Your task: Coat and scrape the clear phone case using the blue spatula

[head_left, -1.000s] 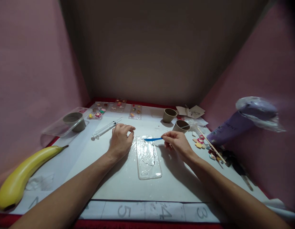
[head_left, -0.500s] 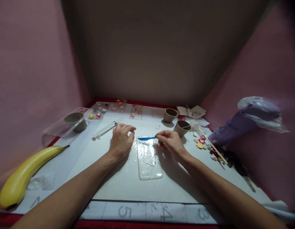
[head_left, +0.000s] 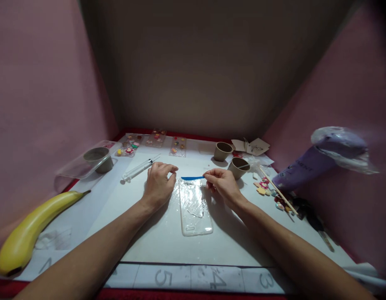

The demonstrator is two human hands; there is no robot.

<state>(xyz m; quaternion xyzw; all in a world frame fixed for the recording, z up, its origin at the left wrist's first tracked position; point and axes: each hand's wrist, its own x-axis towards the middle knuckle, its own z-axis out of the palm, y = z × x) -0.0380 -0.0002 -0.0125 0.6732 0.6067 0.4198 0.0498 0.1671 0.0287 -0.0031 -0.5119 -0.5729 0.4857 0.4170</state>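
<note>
A clear phone case [head_left: 195, 206] smeared with glossy glue lies flat in the middle of the white table [head_left: 168, 237]. My right hand [head_left: 222, 185] pinches a small blue spatula [head_left: 191, 178], whose blade rests at the case's far edge. My left hand [head_left: 158, 183] sits just left of the case with its fingers curled and fingertips pinched together beside the case's top left corner. I cannot make out anything between them.
A syringe [head_left: 139, 168] lies behind my left hand. Two paper cups [head_left: 230, 158] stand behind my right hand, with charms and a wooden stick [head_left: 275, 189] to the right. A purple bottle [head_left: 317, 160] is at right, a banana [head_left: 33, 227] and a lidded tray [head_left: 86, 162] at left.
My right hand has carried the blue spatula leftward and away from me, from over the case's upper part to its far edge. My left hand has stayed in place.
</note>
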